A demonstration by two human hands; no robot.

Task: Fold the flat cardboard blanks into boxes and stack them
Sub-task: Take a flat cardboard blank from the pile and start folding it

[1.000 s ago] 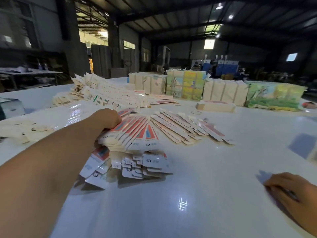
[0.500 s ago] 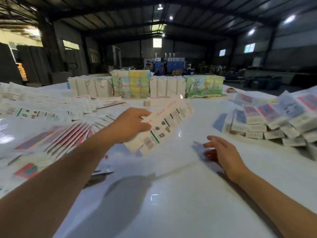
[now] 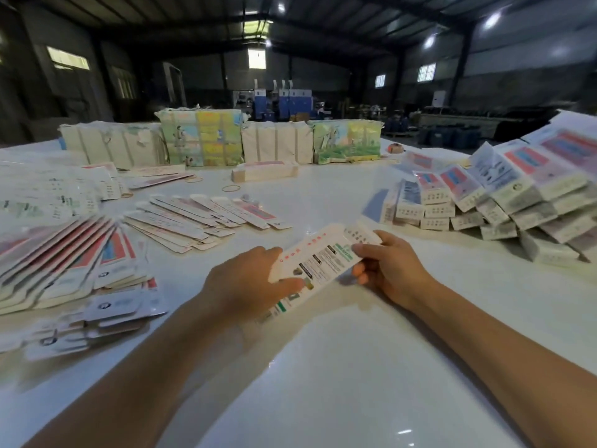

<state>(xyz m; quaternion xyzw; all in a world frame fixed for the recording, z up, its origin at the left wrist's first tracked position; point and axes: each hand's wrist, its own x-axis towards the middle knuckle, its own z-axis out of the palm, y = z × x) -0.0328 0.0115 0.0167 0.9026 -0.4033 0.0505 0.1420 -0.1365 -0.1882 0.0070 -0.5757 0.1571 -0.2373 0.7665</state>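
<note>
A flat white cardboard blank with printed panels is held just above the white table, slanting from lower left to upper right. My left hand grips its lower left part, thumb on top. My right hand pinches its upper right part. Fanned piles of flat blanks lie to the left and centre left. A heap of folded boxes with red and blue faces is stacked at the right.
Wrapped bundles of blanks line the table's far side, with a small banded bundle in front of them and loose rubber bands nearby. More scattered blanks lie at the far left. Beyond is a dim warehouse.
My left hand has brought the blank from the left pile to the middle in front of me. My right hand, resting on the table before, has come up and taken hold of its other end.
</note>
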